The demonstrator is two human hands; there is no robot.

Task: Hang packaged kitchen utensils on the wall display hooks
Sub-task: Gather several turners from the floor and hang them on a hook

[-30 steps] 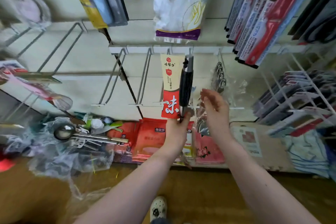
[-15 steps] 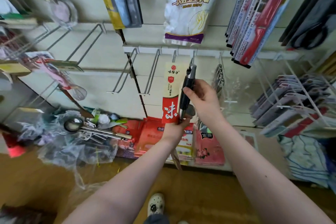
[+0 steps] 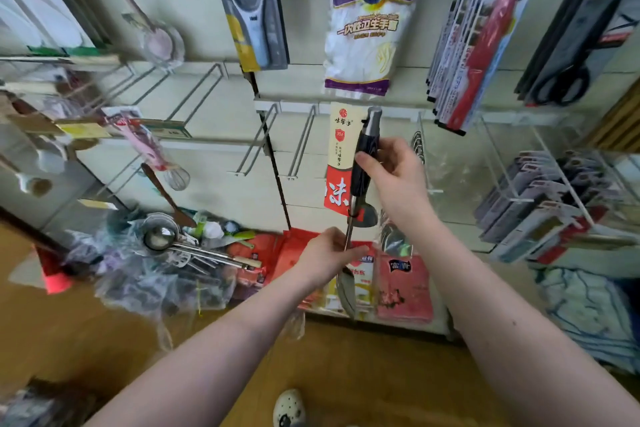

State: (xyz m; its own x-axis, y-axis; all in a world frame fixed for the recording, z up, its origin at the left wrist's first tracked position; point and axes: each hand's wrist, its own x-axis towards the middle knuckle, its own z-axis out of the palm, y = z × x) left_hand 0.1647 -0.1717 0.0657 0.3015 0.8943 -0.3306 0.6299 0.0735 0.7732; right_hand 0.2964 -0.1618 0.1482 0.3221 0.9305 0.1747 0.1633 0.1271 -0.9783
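Two hands (image 3: 398, 172) on "304"-labelled utensil (image 3: 362, 170)

A long metal utensil with a black handle (image 3: 363, 163) stands nearly upright in front of the cream slatted wall (image 3: 221, 163). The right hand (image 3: 394, 173) grips the black handle, and the left hand (image 3: 329, 253) pinches the thin steel shaft lower down. Just behind it hangs a tall cream-and-red packaged card (image 3: 339, 156). Bare white wire hooks (image 3: 301, 146) jut out to the left. A white bag of disposable gloves (image 3: 363, 42) hangs above, beside a carded grey peeler (image 3: 252, 14).
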